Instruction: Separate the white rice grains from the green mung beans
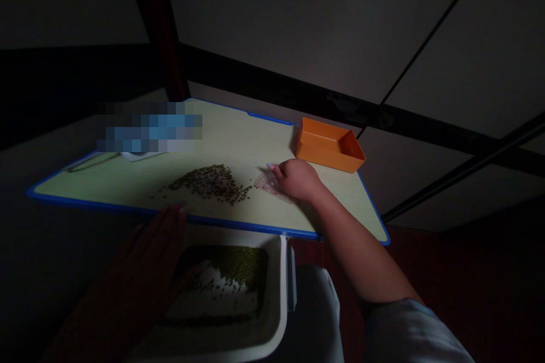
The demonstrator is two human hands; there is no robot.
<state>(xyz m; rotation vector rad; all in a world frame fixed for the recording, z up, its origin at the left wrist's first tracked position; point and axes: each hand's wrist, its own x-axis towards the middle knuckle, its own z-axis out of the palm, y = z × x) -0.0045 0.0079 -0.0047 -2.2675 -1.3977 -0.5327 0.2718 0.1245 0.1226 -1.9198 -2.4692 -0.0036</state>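
A pile of small green beans (210, 182) lies in the middle of a pale table board with a blue rim (128, 209). My right hand (298, 178) rests on the board just right of the pile, fingers closed on a clear plastic scraper-like piece (267, 184) whose edge touches the board. My left hand (157, 244) is in shadow at the board's near edge, fingers stretched out, holding the rim of a white tray (279, 306) that sits below the edge. More green beans (238, 264) lie in that tray.
An orange plastic box (330, 144) stands at the board's far right corner. A white object with a blurred patch above it (136, 154) lies at the far left. The surroundings are dark, with black bars and a tiled floor behind.
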